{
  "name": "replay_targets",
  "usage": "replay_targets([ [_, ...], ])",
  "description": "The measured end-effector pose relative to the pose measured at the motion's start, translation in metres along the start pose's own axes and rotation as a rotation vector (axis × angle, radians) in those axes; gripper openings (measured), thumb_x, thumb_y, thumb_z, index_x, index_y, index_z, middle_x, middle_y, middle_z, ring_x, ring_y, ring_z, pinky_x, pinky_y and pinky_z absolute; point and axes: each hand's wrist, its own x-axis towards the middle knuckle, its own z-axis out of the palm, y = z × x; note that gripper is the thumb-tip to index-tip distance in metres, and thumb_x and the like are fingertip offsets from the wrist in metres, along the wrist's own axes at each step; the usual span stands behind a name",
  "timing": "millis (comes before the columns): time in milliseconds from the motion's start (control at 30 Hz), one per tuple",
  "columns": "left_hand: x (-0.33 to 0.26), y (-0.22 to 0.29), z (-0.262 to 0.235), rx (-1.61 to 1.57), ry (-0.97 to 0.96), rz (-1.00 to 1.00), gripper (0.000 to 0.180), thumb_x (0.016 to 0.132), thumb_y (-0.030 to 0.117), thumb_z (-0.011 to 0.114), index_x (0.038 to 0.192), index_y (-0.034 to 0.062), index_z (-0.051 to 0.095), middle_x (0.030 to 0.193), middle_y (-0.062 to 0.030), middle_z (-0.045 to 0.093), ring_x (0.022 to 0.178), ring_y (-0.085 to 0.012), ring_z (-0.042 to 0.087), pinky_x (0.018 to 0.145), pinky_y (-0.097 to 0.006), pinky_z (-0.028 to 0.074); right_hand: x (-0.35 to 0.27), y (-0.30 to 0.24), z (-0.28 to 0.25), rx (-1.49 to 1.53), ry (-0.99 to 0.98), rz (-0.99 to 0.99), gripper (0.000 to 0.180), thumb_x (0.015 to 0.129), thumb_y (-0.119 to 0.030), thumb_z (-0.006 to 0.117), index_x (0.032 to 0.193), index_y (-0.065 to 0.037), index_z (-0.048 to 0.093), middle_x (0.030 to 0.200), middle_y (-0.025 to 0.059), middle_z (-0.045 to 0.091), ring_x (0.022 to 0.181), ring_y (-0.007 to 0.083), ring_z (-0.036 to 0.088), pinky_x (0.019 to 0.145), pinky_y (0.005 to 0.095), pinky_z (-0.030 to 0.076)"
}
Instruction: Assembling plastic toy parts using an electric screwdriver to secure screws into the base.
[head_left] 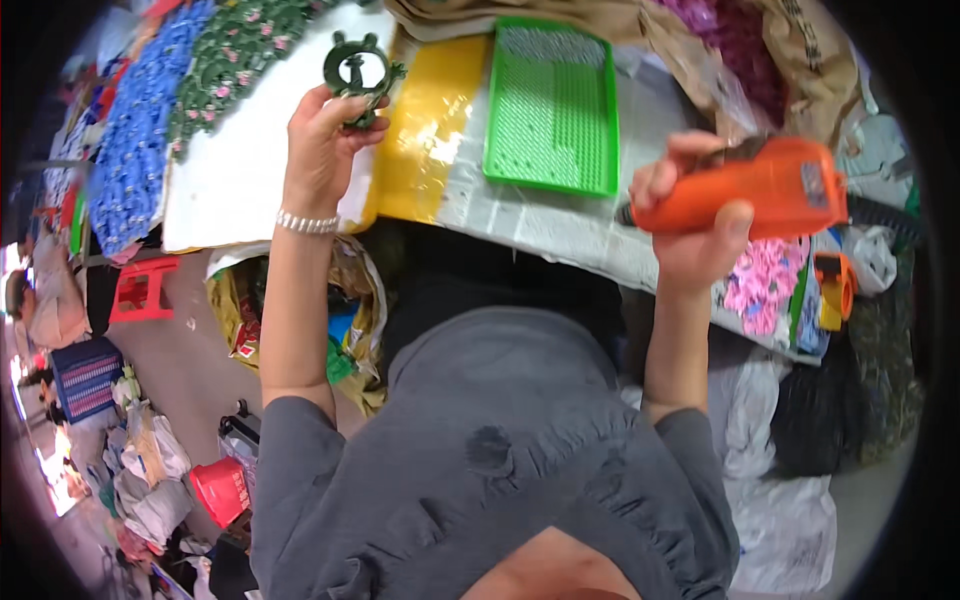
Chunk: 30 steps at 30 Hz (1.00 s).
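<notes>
My left hand is raised over the left part of the table, fingers closed on the lower edge of a dark green ring-shaped plastic part with small knobs around it. In my right hand is an orange handheld power screwdriver, lying sideways with its dark tip toward the left. Its far side is covered by my fingers. Between my hands lies a bright green tray with a dimpled bottom. Many small silvery screws are heaped at its far end.
Dark green parts with pink bits and blue parts are piled at the left. Pink pieces and an orange-and-yellow tape dispenser sit at the right. Below the table edge stands an open sack; a red stool is farther left.
</notes>
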Motion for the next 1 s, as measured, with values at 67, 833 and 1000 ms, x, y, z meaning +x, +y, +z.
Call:
replay_targets([
  [67, -0.024, -0.007, 0.009, -0.074, -0.082, -0.040, 0.035, 0.075, 0.005, 0.056, 0.109, -0.0013, 0.048, 0.093, -0.0175, 0.063, 0.070, -0.0220, 0.065, 0.064, -0.029, 0.055, 0.011, 0.001, 0.001, -0.062, 0.005, -0.029, 0.080, 0.076, -0.069, 0.047, 0.110, 0.003, 0.046, 0.076, 0.0059, 0.051, 0.065, 0.0167, 0.048, 0.063, 0.0315, 0.040],
  [833, -0.107, -0.061, 0.093, -0.276, -0.400, -0.607, 0.039, 0.080, 0.014, 0.064, 0.115, 0.0051, 0.050, 0.105, -0.0139, 0.062, 0.077, -0.0159, 0.062, 0.061, -0.023, 0.047, 0.035, 0.068, -0.011, -0.063, 0.107, -0.168, 0.066, 0.079, -0.060, 0.052, 0.095, 0.004, 0.051, 0.064, 0.0086, 0.053, 0.054, 0.0192, 0.051, 0.052, 0.0317, 0.045],
  [1000, -0.109, -0.062, 0.092, -0.293, -0.390, -0.601, 0.038, 0.079, 0.013, 0.065, 0.113, 0.0056, 0.050, 0.106, -0.0138, 0.062, 0.077, -0.0157, 0.062, 0.060, -0.023, 0.046, 0.035, 0.069, -0.009, -0.072, 0.110, -0.182, 0.065, 0.079, -0.059, 0.053, 0.095, 0.004, 0.051, 0.064, 0.0087, 0.053, 0.054, 0.0193, 0.052, 0.052, 0.0315, 0.045],
])
